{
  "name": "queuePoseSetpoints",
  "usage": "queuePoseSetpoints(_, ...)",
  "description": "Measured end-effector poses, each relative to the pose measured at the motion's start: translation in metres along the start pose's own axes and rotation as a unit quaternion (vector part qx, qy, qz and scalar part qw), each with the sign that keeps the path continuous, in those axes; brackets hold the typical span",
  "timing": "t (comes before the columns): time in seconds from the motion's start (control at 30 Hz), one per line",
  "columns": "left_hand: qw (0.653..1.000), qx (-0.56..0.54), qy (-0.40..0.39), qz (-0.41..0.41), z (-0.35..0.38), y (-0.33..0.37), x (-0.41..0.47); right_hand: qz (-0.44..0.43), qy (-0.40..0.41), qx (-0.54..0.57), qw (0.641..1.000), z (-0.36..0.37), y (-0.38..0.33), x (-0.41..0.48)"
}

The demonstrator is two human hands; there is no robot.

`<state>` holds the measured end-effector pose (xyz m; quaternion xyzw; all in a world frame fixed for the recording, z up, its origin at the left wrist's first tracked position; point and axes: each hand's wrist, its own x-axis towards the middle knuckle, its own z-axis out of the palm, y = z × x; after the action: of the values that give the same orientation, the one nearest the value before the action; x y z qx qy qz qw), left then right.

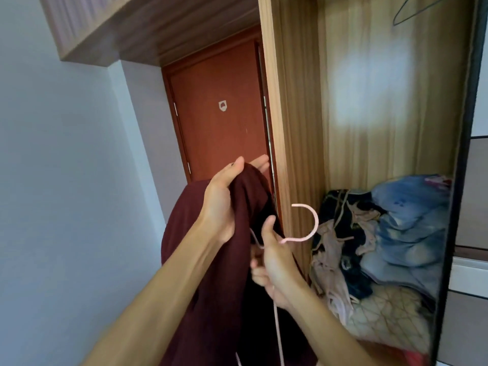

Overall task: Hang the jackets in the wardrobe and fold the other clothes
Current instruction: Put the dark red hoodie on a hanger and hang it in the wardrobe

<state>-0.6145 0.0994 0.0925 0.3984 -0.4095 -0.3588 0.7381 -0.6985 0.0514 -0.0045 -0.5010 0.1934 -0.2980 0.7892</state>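
A dark maroon jacket (190,247) hangs in front of me, held up at its top by my left hand (224,199), whose fingers pinch the fabric. My right hand (274,260) grips a pink hanger (306,223) at its neck; the hook curls up to the right, and one pink arm of it runs down over the jacket. The open wardrobe (298,128) stands just to the right of both hands, its rail out of view.
A pile of clothes and blue bedding (396,233) fills the wardrobe shelf. A dark wire hanger (412,11) hangs at the top right. A black door edge (459,180) bounds the right side. Behind the jacket are a red-brown door (221,107) and a pale wall.
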Motion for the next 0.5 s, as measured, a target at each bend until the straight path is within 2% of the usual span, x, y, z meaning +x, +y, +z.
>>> queuePoseSetpoints(0.1,0.999,0.006,0.027,-0.024,-0.013,-0.002,-0.014,-0.009,-0.005,0.027,1.0,0.018,-0.007,0.014)
queuePoseSetpoints(0.23,0.999,0.014,0.035,-0.033,-0.024,-0.007,-0.032,-0.061,0.033,-0.036,0.997,0.026,-0.013,0.025)
queuePoseSetpoints(0.5,0.999,0.017,0.006,-0.033,-0.042,0.007,-0.059,-0.047,-0.02,-0.139,0.989,0.023,-0.016,0.034)
